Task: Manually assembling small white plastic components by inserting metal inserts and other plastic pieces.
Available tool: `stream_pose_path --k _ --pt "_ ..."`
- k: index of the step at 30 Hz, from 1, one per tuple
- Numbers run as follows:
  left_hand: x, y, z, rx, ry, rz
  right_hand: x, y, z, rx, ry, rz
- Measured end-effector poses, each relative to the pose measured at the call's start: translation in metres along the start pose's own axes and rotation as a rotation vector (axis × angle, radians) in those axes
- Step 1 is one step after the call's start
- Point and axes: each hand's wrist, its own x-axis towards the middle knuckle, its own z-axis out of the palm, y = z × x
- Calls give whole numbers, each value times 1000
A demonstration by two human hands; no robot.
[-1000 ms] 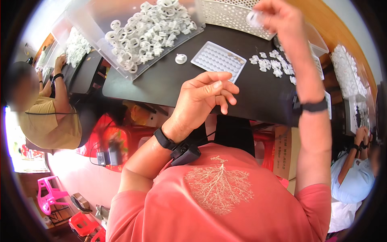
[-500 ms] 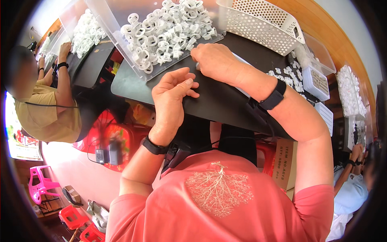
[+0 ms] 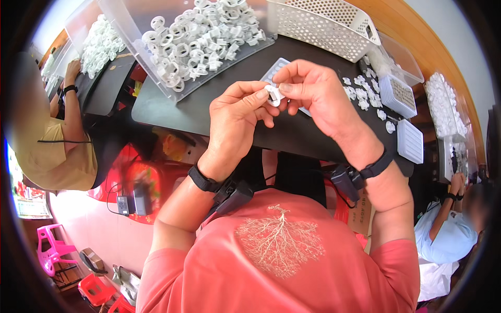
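Note:
Both my hands meet over the near edge of the black table (image 3: 209, 112). My left hand (image 3: 236, 122) and my right hand (image 3: 313, 94) pinch one small white plastic part (image 3: 273, 95) between their fingertips. Just behind the hands lies a flat white tray with a grid of small pockets (image 3: 274, 70), partly hidden by my fingers. A clear bin heaped with white ring-shaped plastic parts (image 3: 201, 39) stands at the far left of the table. Loose white parts (image 3: 365, 94) lie scattered to the right of my right hand.
A white perforated basket (image 3: 323, 23) stands at the back. Two white grid trays (image 3: 409, 141) sit at the right. A person in a yellow shirt (image 3: 57, 146) works at the left table, another in light blue (image 3: 443, 235) at the right. Red and pink stools stand below.
My right hand came back from the far right to the middle, then both hands drew together at the table's near edge and now pinch one white part.

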Motion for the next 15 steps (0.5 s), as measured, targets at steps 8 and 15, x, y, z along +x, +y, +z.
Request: stream_pose_path --k 8,15 --pt "-5 -21 27 123 49 -53 -49 20 -13 -194 363 -252" --pt "-7 -33 41 62 -29 -100 -67 14 -19 -206 332 -209"
